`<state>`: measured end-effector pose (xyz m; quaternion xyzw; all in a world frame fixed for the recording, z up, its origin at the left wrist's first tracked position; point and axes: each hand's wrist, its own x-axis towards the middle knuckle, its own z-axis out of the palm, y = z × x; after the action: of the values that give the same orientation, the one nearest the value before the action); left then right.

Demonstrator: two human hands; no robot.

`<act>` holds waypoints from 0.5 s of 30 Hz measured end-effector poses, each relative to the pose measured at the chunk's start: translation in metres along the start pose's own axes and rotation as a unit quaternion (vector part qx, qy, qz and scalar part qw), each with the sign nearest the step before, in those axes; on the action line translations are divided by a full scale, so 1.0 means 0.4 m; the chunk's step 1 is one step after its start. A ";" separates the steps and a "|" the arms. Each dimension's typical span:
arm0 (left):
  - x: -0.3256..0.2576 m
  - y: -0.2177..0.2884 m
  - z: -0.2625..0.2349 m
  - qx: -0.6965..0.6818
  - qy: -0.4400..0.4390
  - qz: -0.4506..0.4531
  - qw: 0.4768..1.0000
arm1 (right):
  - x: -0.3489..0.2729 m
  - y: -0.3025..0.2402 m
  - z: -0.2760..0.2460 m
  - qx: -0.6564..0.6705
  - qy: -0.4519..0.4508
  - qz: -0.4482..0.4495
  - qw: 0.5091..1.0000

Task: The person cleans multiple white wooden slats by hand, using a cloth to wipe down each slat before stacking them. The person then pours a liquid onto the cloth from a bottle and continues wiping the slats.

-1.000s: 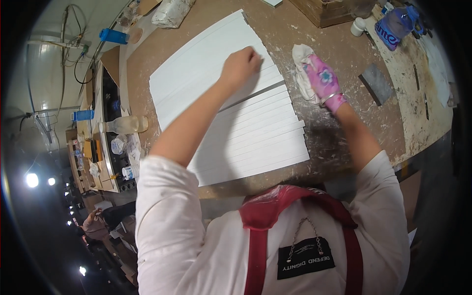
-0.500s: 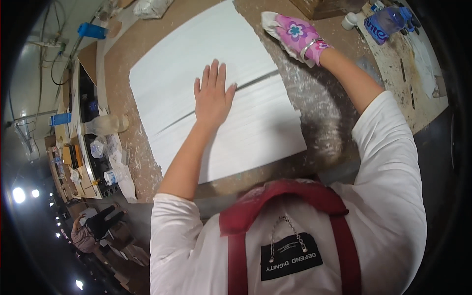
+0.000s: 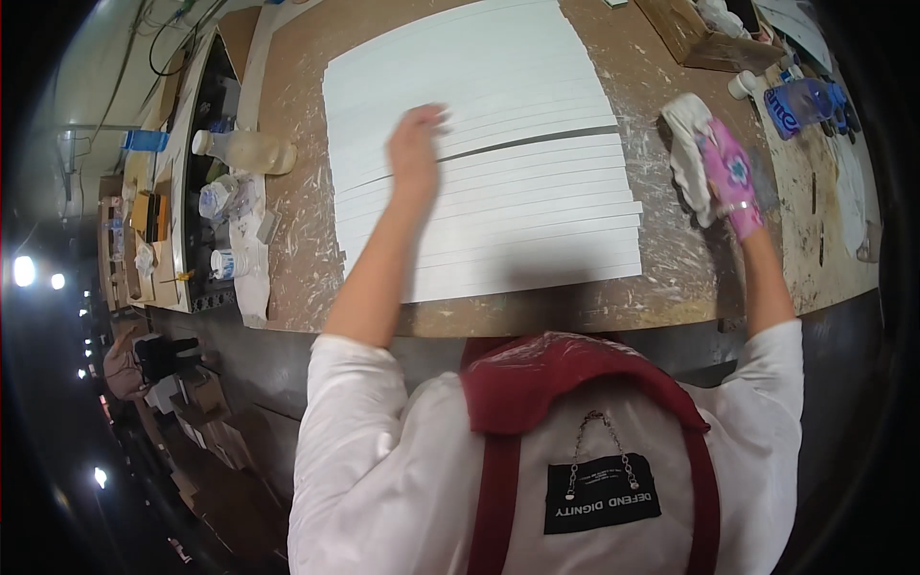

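Note:
White flat strips (image 3: 517, 206) lie side by side on the brown work table, with a dark gap running across between two groups of them. Over their left part is my bare left hand (image 3: 414, 153), its fingers smeared by motion; whether it touches the strips I cannot tell. To the right of the strips, my right hand (image 3: 730, 174) wears a pink glove with a flower pattern. It is closed on a bunched white cloth (image 3: 686, 153) that rests against the table.
A bluish plastic bottle (image 3: 800, 105), a white cap-like piece (image 3: 742, 85) and a cardboard box (image 3: 695, 38) stand at the far right. At the left are a cloudy bottle (image 3: 254, 153) and a white cup (image 3: 226, 264). A person (image 3: 144, 364) is in the left background.
My right hand has come nearer and away from the strips' far right edge with the cloth. My left hand no longer lies flat with spread fingers. The view has shifted.

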<state>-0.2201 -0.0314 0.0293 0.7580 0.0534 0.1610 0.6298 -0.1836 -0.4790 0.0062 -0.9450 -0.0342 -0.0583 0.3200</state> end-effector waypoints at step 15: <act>-0.139 0.158 0.176 0.396 -0.418 -0.075 0.814 | -0.217 -0.149 0.114 0.003 -0.107 -0.041 0.993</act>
<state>-0.2582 -0.1260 0.0701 0.9298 -0.0995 -0.2538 0.2473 -0.2716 -0.4064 -0.0053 -0.9426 -0.1074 0.0305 0.3148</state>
